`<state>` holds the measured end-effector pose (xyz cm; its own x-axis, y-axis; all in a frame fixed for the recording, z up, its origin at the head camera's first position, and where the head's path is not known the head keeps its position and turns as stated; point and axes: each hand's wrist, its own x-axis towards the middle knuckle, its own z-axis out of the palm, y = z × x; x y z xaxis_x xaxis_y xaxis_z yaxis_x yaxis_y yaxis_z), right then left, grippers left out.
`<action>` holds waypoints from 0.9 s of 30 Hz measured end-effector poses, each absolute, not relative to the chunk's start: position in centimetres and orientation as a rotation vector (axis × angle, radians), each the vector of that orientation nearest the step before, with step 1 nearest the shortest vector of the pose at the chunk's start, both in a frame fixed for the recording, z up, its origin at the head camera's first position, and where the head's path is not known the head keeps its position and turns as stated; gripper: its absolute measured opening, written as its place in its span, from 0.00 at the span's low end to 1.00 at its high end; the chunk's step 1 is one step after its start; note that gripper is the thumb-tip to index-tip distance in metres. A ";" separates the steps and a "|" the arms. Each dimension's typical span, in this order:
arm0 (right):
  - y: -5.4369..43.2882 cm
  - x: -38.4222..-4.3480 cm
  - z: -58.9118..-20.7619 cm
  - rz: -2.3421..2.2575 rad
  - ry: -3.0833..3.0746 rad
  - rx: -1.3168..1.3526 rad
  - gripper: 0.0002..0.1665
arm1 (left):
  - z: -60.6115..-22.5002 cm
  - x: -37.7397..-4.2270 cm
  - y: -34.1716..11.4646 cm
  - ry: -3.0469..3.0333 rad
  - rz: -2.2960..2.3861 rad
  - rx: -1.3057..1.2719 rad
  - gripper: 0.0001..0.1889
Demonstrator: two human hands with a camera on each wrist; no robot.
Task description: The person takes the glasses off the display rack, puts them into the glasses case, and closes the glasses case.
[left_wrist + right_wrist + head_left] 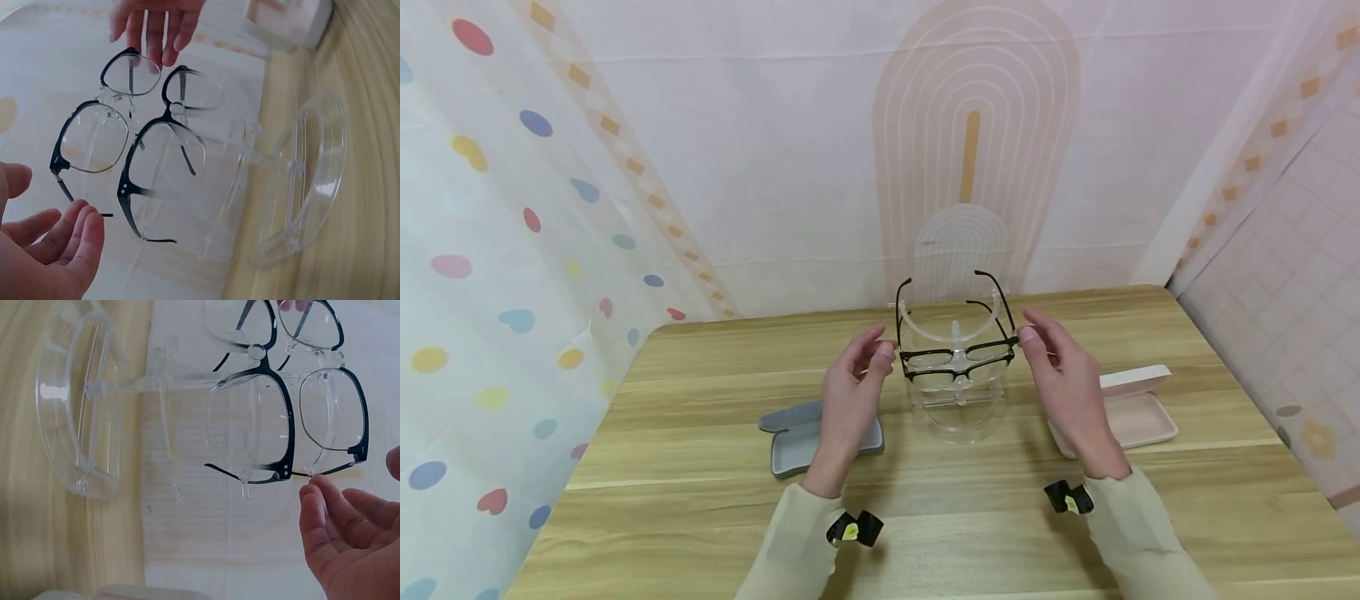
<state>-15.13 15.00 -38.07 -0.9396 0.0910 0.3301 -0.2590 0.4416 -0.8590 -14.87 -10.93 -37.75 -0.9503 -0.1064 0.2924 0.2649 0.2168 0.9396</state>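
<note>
A clear plastic display stand (961,435) holds two pairs of black-rimmed glasses, one above the other. The upper glasses (990,345) and lower glasses (961,374) face me, temples stretching back. My left hand (852,383) is at the left side of the upper pair, fingers loosely bent and thumb apart; in the left wrist view its fingertips overlap the end of a temple (64,187). On the other side, my right hand (1067,379) has its fingertips right by the upper pair's temple (337,469), its thumb away from them. Neither hand grips anything.
An open grey glasses case (793,447) lies on the wooden table (955,533), partly behind my left hand. Beyond my right wrist is an open pale pink case (1138,419). A patterned curtain (775,167) hangs close behind the table.
</note>
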 end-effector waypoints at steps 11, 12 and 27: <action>14.4 -15.6 -37.4 1.586 -2.325 0.099 0.24 | -37.5 -15.5 -10.2 -2.048 -2.121 -0.045 0.17; 14.4 -15.7 -37.4 1.591 -2.320 0.099 0.24 | -37.4 -15.5 -10.2 -2.047 -2.126 -0.034 0.17; 14.0 -16.0 -36.7 1.826 -2.241 0.076 0.21 | -37.2 -15.5 -9.8 -1.998 -2.196 0.011 0.17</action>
<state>-16.02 13.96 -36.68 -0.9675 0.1161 0.2245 -0.1965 0.2135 -0.9570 -15.50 -9.76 -37.23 -0.9851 -0.1322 0.1103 0.1223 -0.0862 0.9887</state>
